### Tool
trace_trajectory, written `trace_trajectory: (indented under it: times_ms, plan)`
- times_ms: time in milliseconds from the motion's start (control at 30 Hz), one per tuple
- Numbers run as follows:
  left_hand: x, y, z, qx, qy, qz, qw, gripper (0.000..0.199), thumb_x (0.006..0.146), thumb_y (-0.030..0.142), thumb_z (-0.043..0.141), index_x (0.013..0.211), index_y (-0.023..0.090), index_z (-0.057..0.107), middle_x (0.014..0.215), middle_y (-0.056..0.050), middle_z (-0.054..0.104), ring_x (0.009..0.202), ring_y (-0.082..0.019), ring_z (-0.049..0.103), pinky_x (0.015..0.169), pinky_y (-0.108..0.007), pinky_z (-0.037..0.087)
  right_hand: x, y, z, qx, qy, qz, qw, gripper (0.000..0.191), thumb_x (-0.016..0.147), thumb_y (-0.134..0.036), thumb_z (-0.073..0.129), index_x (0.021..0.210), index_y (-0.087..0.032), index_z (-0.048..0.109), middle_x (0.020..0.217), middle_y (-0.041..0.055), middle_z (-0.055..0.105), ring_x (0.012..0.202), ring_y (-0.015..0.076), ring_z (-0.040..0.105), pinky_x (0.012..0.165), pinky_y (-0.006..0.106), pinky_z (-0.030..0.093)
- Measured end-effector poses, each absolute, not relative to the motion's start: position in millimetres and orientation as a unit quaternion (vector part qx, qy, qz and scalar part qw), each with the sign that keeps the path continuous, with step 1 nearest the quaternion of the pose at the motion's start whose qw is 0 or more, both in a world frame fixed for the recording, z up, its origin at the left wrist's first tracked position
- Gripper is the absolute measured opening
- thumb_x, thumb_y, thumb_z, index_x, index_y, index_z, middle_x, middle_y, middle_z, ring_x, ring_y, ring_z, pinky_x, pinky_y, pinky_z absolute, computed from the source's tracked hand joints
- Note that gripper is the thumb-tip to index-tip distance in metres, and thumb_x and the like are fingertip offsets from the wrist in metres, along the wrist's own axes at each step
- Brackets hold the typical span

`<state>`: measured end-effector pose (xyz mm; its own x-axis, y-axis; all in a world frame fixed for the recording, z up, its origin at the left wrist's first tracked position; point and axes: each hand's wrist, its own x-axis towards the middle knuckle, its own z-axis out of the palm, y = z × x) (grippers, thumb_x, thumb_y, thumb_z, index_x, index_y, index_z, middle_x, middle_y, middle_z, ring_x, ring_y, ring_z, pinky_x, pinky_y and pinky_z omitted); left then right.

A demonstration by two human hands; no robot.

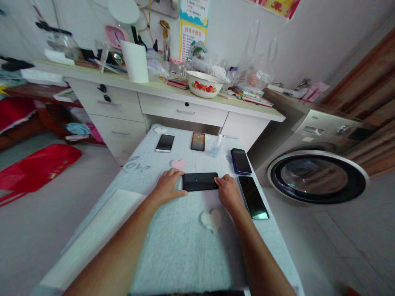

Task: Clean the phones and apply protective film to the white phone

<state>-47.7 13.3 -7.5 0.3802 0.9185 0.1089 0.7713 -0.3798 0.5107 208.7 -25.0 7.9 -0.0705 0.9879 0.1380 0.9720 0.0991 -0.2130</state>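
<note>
A black phone point(200, 181) lies lengthwise across the middle of the cloth-covered table point(182, 246), its dark screen up. My left hand point(168, 186) grips its left end, thumb at the lower corner and fingers at the upper one. At the right end my right hand point(227, 190) pinches the phone's edge with bent fingers. Close to the right hand lies a larger dark phone point(253, 197), with another phone point(241, 161) beyond it. Farther back are a white-edged phone point(165, 143), a brown phone or case point(198, 141) and a small clear spray bottle point(216, 146).
A white strip point(101, 234) runs along the table's left side. Behind stands a white desk point(185, 107) with a floral bowl point(204, 85), a paper roll point(135, 61) and plastic bags point(256, 72). A washing machine point(311, 152) stands at right, a red item point(40, 166) at left.
</note>
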Motion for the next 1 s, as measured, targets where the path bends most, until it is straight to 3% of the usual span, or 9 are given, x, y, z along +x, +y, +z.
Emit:
trace_trajectory:
  times_ms: [467, 1000]
  plan:
    - [-47, 13, -8, 0.809, 0.519, 0.195, 0.194, 0.067, 0.062, 0.039, 0.073, 0.122, 0.018, 0.053, 0.123, -0.011, 0.051, 0.112, -0.031, 0.048, 0.097, -0.043, 0.038, 149, -44, 15, -0.620, -0.777, 0.026, 0.107, 0.032, 0.095, -0.019, 0.036, 0.094, -0.019, 0.068, 0.089, 0.0071, 0.056, 0.079, 0.0197, 0.046, 0.072, 0.030, 0.030]
    - [-48, 13, -9, 0.810, 0.519, 0.197, 0.188, 0.069, 0.061, 0.042, 0.075, 0.122, 0.018, 0.053, 0.123, -0.011, 0.052, 0.111, -0.030, 0.049, 0.097, -0.041, 0.039, 124, -33, 7, -0.551, -0.820, 0.052, 0.149, 0.027, 0.093, -0.021, 0.045, 0.106, -0.025, 0.068, 0.094, 0.0052, 0.056, 0.084, 0.0194, 0.044, 0.073, 0.030, 0.030]
